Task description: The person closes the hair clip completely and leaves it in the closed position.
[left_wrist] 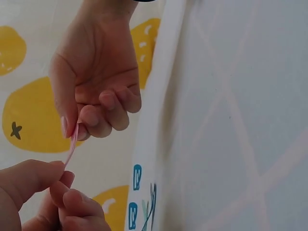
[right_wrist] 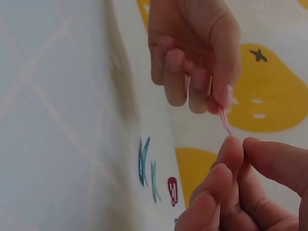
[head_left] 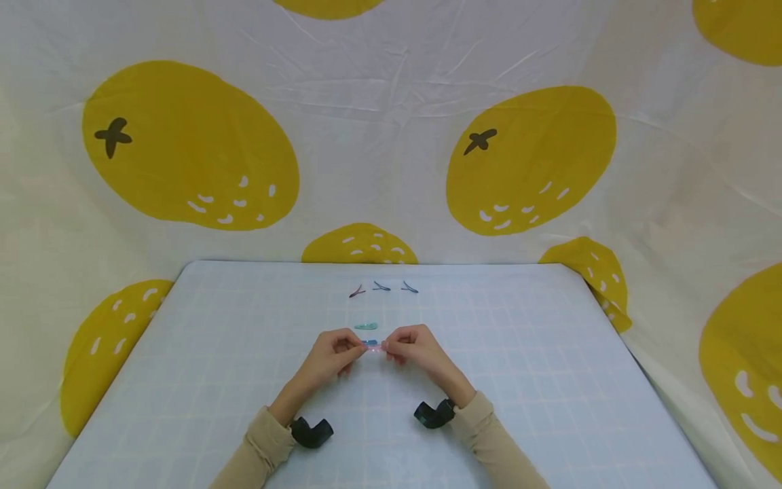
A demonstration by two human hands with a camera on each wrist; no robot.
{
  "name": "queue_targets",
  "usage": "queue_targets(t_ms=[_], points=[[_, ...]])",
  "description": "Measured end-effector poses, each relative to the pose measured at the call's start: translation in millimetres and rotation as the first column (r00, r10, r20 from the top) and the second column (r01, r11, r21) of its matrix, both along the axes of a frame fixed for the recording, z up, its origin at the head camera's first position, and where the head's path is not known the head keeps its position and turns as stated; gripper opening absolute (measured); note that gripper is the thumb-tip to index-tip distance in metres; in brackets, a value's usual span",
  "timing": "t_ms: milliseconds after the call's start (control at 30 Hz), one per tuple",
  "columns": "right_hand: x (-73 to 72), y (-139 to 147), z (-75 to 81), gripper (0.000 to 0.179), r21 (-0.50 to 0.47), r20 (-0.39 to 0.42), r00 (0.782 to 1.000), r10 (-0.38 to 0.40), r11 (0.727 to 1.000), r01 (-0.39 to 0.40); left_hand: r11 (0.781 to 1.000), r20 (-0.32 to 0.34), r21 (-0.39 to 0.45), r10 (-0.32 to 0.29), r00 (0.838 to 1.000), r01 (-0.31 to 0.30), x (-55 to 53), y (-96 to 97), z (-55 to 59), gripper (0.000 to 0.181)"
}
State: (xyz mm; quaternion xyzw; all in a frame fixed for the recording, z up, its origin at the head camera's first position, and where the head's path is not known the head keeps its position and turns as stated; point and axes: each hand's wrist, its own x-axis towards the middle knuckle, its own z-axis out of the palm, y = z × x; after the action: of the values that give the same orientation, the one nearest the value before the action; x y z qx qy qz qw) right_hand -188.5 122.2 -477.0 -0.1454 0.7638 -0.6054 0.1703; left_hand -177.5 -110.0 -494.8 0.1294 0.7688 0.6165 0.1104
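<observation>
Both hands meet over the middle of the table at a pink hair clip [head_left: 375, 348], seen edge-on as a thin strip in the wrist views. My left hand [head_left: 337, 353] pinches one end between thumb and index finger. At the other end, the thumb and index finger of my right hand [head_left: 421, 352] pinch it too. The clip [left_wrist: 71, 147] spans the short gap between the fingertips. Just behind it in the head view lies a blue hair clip [head_left: 369, 341], partly covered. A teal hair clip [head_left: 366, 326] lies a little farther back.
Farther back, a red hair clip [head_left: 357, 291] and two blue hair clips, one in the middle [head_left: 381, 286] and one to the right [head_left: 410, 287], form a row. The pale checked tabletop [head_left: 550, 380] ends at a fruit-patterned curtain [head_left: 379, 170]. Black wrist cameras sit by both sleeves.
</observation>
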Motion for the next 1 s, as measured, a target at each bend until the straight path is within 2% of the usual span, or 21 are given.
queue_targets(t_ms=[133,200,400,600,800,1000], points=[[-6.8,-5,1.1,0.021,0.011,0.013,1.000,-0.021,1.000,0.021,0.996,-0.028,0.036,0.077,0.997,-0.076,-1.2,-1.5,0.9,0.013],[-9.1,-8,1.4,0.020,0.018,0.025,0.999,-0.032,0.999,0.031,0.994,-0.022,0.043,0.102,0.994,-0.101,-1.7,-2.3,1.3,0.011],[-12.5,-15,-1.6,0.021,0.030,0.036,0.998,-0.050,0.998,0.049,0.989,-0.002,-0.003,0.150,0.989,-0.150,-3.2,-5.9,0.0,0.005],[-11.8,-19,-10.7,0.022,0.097,0.019,0.997,-0.081,0.992,0.079,0.982,0.014,-0.060,0.180,0.984,-0.179,-5.1,-6.7,-11.1,0.005],[-8.8,-21,-16.9,0.023,0.139,0.029,0.995,-0.099,0.986,0.095,0.983,-0.011,-0.085,0.163,0.987,-0.164,-7.2,-8.5,-23.4,0.005],[-7.1,-22,-21.8,0.023,0.186,0.062,0.993,-0.098,0.979,0.085,0.976,-0.099,-0.188,0.092,0.991,-0.109,-10.6,-13.1,-35.3,0.009]])
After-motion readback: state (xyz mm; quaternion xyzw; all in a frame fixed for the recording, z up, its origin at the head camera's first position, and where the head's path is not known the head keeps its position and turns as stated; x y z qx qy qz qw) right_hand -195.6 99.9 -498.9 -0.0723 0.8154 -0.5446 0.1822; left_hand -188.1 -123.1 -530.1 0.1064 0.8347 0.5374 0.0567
